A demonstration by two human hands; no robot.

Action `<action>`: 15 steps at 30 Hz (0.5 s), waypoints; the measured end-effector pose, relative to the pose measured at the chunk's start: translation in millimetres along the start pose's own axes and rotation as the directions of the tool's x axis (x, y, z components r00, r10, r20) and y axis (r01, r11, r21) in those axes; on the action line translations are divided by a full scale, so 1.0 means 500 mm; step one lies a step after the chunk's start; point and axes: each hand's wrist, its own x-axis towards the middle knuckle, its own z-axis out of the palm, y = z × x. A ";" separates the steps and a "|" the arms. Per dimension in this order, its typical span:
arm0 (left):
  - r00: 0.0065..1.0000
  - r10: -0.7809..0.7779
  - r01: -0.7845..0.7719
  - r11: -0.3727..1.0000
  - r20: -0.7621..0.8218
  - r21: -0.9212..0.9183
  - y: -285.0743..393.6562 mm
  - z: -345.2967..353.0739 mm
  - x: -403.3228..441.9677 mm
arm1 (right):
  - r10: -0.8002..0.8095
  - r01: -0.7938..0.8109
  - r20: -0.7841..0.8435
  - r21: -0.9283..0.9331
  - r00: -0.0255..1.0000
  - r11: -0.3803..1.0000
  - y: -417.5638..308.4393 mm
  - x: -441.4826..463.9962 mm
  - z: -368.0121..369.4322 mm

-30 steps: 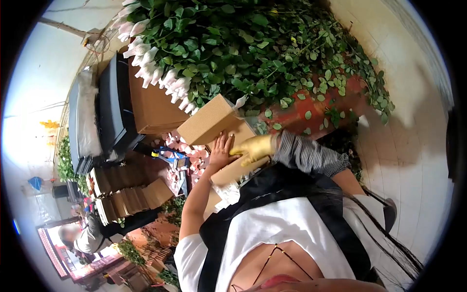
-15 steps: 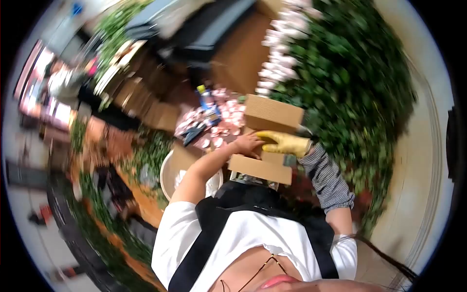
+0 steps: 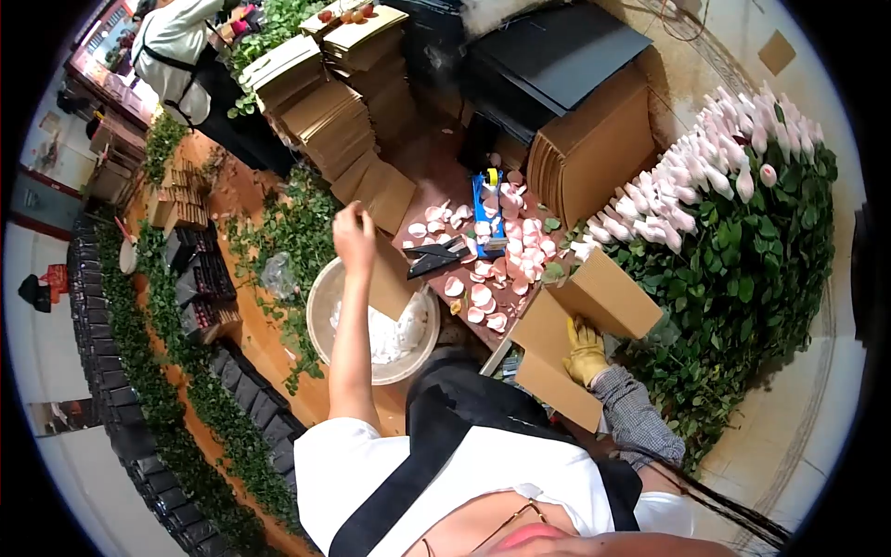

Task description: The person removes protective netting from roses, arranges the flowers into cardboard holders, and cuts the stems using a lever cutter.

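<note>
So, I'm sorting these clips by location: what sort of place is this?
Probably a flower-packing workroom: leafy-stemmed blooms in pale sleeves, seemingly roses, are massed on the right, loose pink petals litter the worktable, and stacked cardboard sheets stand at its far side.

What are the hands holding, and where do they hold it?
I can't tell whether the left hand grips anything near the cardboard sheets. The gloved right hand lies open on the folded cardboard; no grip shows.
</note>
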 end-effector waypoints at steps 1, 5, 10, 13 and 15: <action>0.999 -0.043 0.042 0.999 0.025 0.031 -0.018 0.010 0.013 | 0.003 -0.005 -0.064 -0.025 0.998 1.000 -0.004 -0.001 0.003; 0.991 -0.082 0.045 0.949 0.107 0.312 -0.040 0.063 0.037 | 0.022 -0.021 -0.004 0.061 1.000 0.998 -0.001 0.001 -0.001; 0.997 0.018 -0.058 0.850 0.081 0.523 -0.058 0.105 0.101 | 0.033 -0.034 0.009 0.045 0.999 0.998 -0.013 -0.018 -0.032; 0.941 -0.225 0.024 0.789 0.253 0.613 -0.050 0.108 0.124 | 0.040 -0.040 0.005 0.061 0.999 0.997 -0.011 -0.016 -0.025; 0.904 -0.264 -0.002 0.784 0.337 0.621 -0.038 0.112 0.139 | 0.049 -0.047 -0.049 0.050 0.998 0.998 -0.008 -0.013 -0.008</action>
